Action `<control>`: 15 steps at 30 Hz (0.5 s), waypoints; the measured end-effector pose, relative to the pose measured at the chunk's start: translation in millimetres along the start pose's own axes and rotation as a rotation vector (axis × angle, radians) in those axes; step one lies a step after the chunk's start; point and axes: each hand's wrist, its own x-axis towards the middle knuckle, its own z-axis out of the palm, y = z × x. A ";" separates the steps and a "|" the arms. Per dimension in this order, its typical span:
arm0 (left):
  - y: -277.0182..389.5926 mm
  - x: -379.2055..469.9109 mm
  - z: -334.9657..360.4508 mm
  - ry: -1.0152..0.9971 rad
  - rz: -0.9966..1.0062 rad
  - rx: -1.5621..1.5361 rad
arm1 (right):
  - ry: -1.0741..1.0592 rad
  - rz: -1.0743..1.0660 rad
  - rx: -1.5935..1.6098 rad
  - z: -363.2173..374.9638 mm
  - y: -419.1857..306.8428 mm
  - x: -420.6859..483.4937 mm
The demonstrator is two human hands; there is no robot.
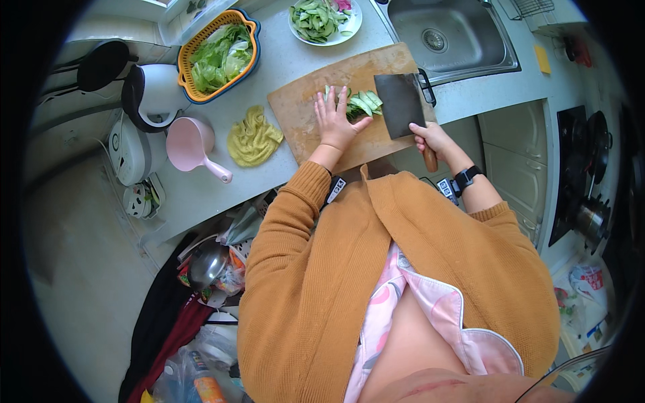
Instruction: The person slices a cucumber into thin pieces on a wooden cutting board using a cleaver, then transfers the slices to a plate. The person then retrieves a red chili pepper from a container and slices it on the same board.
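My right hand [432, 137] grips the wooden handle of a cleaver [400, 107], whose broad dark blade is at the right part of a wooden cutting board [302, 111]. Beside the blade lie green cucumber slices [367, 103], some overlapping in a small heap. My left hand [336, 121] is spread over the board just left of the slices, fingers apart; a bit of cucumber shows by its fingertips. Whether the palm presses on more pieces is hidden. Behind the board, a white plate [325, 42] holds a pile of sliced cucumber [315, 20] and something pink.
A yellow colander in a blue basin [257, 50] holds lettuce [221, 58]. Left of the board are a yellow cloth [254, 136], a pink ladle [190, 138] and a white kettle [161, 90]. A steel sink [453, 30] adjoins the board's far right; a stove [569, 171] stands at right.
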 end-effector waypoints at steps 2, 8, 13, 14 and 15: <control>11.6 -1.8 3.8 0.082 0.001 0.019 | -0.075 0.013 0.021 20.4 0.3 13.0; 18.8 -1.3 7.1 0.223 0.020 -0.009 | -0.278 -0.004 -0.130 83.6 -8.7 43.1; 20.9 19.2 -6.6 0.386 0.063 -0.178 | -0.273 -0.047 -0.166 87.2 -42.5 33.2; 20.4 31.8 -11.0 0.386 0.073 -0.152 | -0.265 -0.075 -0.153 88.2 -53.8 32.8; 18.8 48.2 -15.4 0.402 0.086 -0.152 | -0.253 -0.088 -0.143 90.0 -64.4 31.6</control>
